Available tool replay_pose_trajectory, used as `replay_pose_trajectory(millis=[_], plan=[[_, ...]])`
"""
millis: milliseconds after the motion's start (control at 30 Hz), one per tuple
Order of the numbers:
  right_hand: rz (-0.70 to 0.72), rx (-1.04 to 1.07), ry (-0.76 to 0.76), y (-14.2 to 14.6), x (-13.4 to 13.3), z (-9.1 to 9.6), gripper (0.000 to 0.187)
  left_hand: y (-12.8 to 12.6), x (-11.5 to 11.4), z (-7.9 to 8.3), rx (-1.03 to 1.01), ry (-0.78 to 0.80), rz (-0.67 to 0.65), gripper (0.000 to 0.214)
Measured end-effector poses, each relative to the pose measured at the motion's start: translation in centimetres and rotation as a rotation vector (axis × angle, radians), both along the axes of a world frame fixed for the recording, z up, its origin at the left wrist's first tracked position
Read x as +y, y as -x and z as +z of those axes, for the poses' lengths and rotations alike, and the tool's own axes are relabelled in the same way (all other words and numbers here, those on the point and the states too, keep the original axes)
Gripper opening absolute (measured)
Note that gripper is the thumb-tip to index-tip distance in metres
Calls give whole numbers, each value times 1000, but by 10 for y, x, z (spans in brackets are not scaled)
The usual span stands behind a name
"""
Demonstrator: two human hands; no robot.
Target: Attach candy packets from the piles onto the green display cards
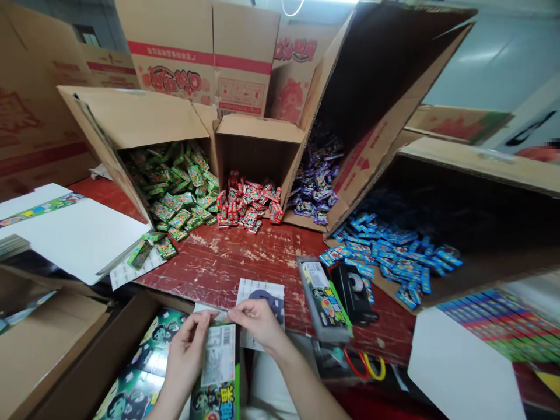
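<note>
A flat black-and-green printed box with a white label is in front of me at the near table edge. My left hand is closed in a pinch at the upper left of its top end. Opposite it, my right hand pinches at the upper right of the same end. Something thin and pale shows between the fingertips; whether it is a flap or clear film I cannot tell. Behind my right hand lies a white printed sheet with a dark round shape on it. A similar printed box lies to the right.
Tilted cartons spill green packets, red packets, purple packets and blue packets. A black tape dispenser stands right. White card sheets lie left. Below, an open carton holds green printed boxes.
</note>
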State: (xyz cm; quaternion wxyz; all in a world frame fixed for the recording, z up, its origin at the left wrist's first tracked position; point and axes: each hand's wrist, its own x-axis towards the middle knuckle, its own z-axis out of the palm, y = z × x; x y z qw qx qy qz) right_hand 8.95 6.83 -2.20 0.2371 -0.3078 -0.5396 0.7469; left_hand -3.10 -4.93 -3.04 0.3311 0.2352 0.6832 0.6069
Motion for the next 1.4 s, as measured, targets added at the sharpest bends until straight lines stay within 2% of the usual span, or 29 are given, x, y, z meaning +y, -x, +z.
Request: replay_pose_trajectory(millis=[100, 233, 333, 467, 600, 667, 767, 833, 900, 1000, 1133, 1267, 1400], plan=[[-84, 22, -91, -4, -1, -12, 25, -4, 4, -5, -18, -23, -29, 37], [-95, 72, -143, -10, -5, -23, 20, -11, 6, -1, -25, -60, -73, 33], [-74, 113, -145, -12, -6, -20, 18, -15, 5, 5, -6, -68, -74, 30], [-29, 45, -25, -15, 5, -12, 20, -15, 4, 9, 24, -74, -84, 26], [142, -26, 16, -19, 18, -1, 24, -19, 4, 13, 42, -85, -123, 20], [204, -32, -60, -21, 16, 6, 23, -23, 3, 16, 45, -95, -131, 19], [190, -28, -345, -26, 10, 9, 16, -25, -2, 15, 39, -93, -122, 23], [122, -63, -519, -32, 15, 2, 14, -23, -4, 8, 17, -66, -98, 25], [-24, -145, -608, -41, 33, -10, 16, -17, -2, -4, -35, -30, -87, 29], [-219, -269, -636, -50, 76, -26, 23, -4, 14, -20, -113, -15, -127, 35], [-191, -324, -630, -44, 117, -38, 15, 9, 52, -26, -182, -48, -238, 39], [-78, -321, -612, -41, 125, -44, 7, 6, 77, -28, -231, -70, -320, 36], [-34, -250, -569, -51, 123, -40, 14, -1, 79, -33, -227, -73, -319, 35]])
